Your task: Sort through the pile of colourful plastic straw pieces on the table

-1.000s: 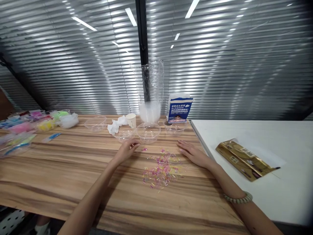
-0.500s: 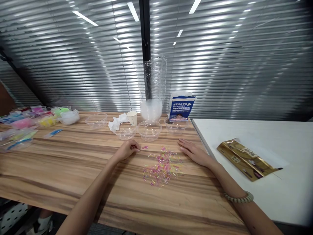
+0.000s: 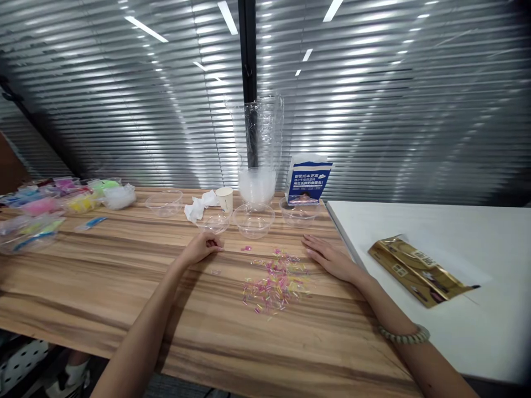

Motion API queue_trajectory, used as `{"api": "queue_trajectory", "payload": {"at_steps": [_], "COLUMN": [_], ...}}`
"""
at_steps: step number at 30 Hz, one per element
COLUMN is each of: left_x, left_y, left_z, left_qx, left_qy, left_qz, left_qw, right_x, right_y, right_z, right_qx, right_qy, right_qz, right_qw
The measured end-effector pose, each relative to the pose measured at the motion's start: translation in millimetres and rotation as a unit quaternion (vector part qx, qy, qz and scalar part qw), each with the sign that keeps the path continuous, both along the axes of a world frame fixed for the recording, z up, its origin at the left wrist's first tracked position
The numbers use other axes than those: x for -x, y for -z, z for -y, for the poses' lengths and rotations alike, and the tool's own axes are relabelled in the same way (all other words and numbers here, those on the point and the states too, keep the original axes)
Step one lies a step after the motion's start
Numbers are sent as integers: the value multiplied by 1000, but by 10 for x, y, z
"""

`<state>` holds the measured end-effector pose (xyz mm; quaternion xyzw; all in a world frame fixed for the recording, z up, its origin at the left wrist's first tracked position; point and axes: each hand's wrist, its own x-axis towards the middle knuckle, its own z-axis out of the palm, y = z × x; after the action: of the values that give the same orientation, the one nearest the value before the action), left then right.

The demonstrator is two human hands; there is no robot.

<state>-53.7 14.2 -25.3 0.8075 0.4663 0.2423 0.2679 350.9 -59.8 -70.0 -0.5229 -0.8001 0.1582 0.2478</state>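
Observation:
Many small pink, yellow and clear tube-like pieces lie scattered on the wooden table between my hands. My left hand rests left of them, fingers curled and pinched together; whatever they hold, if anything, is too small to name. Just right of that hand is a small pink cluster, and below it lie a few clear pieces. My right hand lies flat on the table right of the pile, fingers stretched out, holding nothing. Clear plastic bowls stand behind the hands.
Behind are crumpled tissue, a paper cup, stacked clear bowls in plastic and a blue-and-white packet. Bags of coloured material lie at left. A gold wrapper is on the white table.
My left hand has moved left and slightly up, away from the pink cluster. Clear pieces now show on the table below it. My right hand has stayed in place.

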Motion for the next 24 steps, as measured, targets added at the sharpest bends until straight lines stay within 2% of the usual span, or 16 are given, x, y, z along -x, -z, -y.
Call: {"api": "queue_trajectory", "payload": {"at_steps": [7,16,24], "left_x": [18,-72,-150], "left_y": [-96,-20,-142], "left_z": [29,40,118], "left_qx": [-2,22,-12], "left_qy": [6,8,2], "left_qz": [-19,5,-12], "left_qw": [1000,1000,1000], "right_x": [2,-6,-19], "right_y": [13,11,28], "right_z": [-12,-6,-6], "right_qx": [-8,-4,-1], "right_qy": [-6,-4,-5], "right_qz": [0,4,1], "right_qw": [1000,1000,1000]}}
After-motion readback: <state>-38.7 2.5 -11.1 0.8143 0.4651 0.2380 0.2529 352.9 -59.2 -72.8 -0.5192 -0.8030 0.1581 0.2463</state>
